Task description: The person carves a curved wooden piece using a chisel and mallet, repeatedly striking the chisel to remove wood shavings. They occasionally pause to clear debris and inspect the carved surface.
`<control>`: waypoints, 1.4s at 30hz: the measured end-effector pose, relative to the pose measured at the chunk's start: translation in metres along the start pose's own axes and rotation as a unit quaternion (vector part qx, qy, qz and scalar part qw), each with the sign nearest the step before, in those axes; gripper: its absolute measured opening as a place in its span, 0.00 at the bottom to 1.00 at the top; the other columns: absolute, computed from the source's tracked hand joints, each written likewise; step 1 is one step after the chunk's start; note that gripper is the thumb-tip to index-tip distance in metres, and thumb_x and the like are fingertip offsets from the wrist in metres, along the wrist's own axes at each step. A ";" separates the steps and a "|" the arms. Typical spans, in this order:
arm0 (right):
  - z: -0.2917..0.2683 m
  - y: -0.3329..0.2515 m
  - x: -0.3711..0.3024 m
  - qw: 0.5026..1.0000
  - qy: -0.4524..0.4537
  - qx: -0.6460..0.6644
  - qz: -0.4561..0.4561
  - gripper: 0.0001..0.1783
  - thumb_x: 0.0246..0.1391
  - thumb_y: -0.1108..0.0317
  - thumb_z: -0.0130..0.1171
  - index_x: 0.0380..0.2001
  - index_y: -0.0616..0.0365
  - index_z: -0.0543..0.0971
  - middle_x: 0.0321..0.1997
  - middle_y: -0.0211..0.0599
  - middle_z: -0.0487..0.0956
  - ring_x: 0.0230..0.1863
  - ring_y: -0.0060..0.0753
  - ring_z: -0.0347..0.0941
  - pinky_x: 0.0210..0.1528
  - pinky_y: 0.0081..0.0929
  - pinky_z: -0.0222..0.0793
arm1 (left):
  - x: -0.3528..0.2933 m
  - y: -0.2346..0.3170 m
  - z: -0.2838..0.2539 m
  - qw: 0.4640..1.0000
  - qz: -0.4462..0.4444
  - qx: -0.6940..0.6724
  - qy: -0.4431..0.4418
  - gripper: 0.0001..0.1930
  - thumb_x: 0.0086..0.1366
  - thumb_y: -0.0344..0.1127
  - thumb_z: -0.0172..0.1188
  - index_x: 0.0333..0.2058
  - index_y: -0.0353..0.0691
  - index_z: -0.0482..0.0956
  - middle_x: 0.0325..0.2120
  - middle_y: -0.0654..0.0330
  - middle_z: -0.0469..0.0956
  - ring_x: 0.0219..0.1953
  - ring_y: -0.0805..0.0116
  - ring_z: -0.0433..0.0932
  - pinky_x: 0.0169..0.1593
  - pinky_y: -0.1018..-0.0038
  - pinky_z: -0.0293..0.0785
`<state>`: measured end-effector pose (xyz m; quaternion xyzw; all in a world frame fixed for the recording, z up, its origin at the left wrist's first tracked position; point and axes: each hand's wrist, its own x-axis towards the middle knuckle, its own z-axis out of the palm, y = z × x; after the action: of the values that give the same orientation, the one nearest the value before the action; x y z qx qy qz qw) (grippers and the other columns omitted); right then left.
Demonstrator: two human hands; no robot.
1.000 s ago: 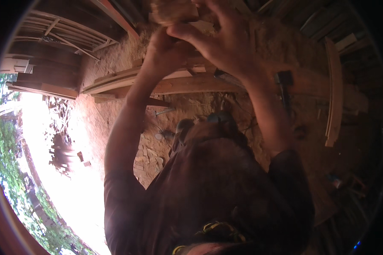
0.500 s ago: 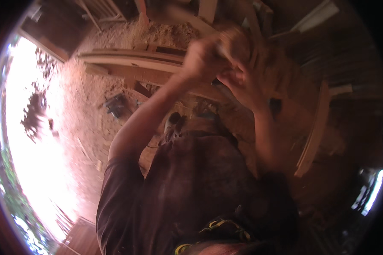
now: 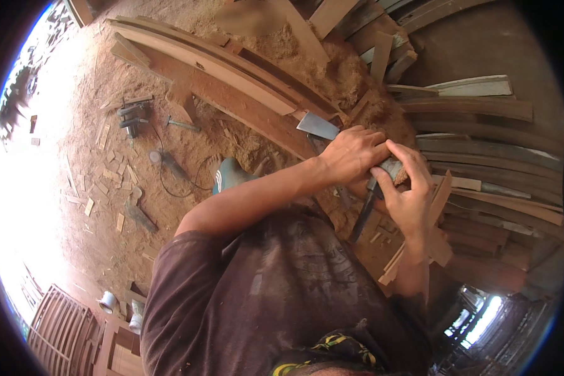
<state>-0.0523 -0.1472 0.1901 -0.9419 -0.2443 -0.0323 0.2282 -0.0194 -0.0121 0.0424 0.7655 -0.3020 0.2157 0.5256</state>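
Observation:
My left hand (image 3: 355, 154) is closed, with its fingers curled down over the end of a long wooden beam. Past its knuckles a flat grey metal blade (image 3: 318, 125) sticks out; whether the hand holds it is hidden. Against the left fingertips, my right hand (image 3: 410, 188) bends its thumb and fingers round a short grey piece (image 3: 391, 167) with a rough tan end. Below the two hands a long dark narrow bar (image 3: 362, 219) slants down toward my shirt. What the left palm grips cannot be made out.
Long wooden boards (image 3: 213, 72) run across the sawdust-covered ground. At left lie a corded black power tool (image 3: 133, 118), a hammer (image 3: 183, 124) and scattered offcuts. Stacked timber (image 3: 482, 109) fills the right. A slatted wooden frame (image 3: 59, 329) stands lower left.
The view has turned and brightened, and the motion blur is gone. Both hands have moved right and lower in the picture, still close together.

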 end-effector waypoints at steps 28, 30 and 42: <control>0.088 0.138 -0.031 0.927 -0.010 0.298 0.228 0.15 0.69 0.71 0.69 0.53 0.62 0.77 0.46 0.36 0.82 0.46 0.25 0.81 0.49 0.27 0.79 | -0.001 -0.057 0.060 0.969 -0.153 0.089 -0.172 0.21 0.53 0.44 0.77 0.40 0.44 0.78 0.35 0.58 0.81 0.42 0.49 0.87 0.40 0.50 0.82; 0.078 0.127 -0.017 0.906 -0.021 0.339 0.252 0.15 0.69 0.69 0.70 0.52 0.62 0.78 0.46 0.34 0.82 0.45 0.24 0.81 0.49 0.27 0.79 | -0.002 -0.054 0.052 0.965 -0.163 0.095 -0.184 0.20 0.53 0.44 0.77 0.39 0.43 0.78 0.35 0.58 0.82 0.42 0.49 0.87 0.40 0.50 0.82; 0.017 0.077 0.011 0.987 0.023 0.159 0.028 0.12 0.59 0.71 0.75 0.42 0.58 0.81 0.46 0.40 0.83 0.48 0.40 0.81 0.54 0.34 0.74 | 0.025 -0.019 0.019 0.988 -0.135 0.038 -0.070 0.19 0.56 0.37 0.73 0.45 0.46 0.79 0.41 0.57 0.81 0.49 0.50 0.83 0.47 0.53 0.79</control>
<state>-0.0073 -0.1945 0.1445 -0.8990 -0.2141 -0.0085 0.3819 0.0125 -0.0310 0.0388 0.8319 -0.2238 0.0995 0.4980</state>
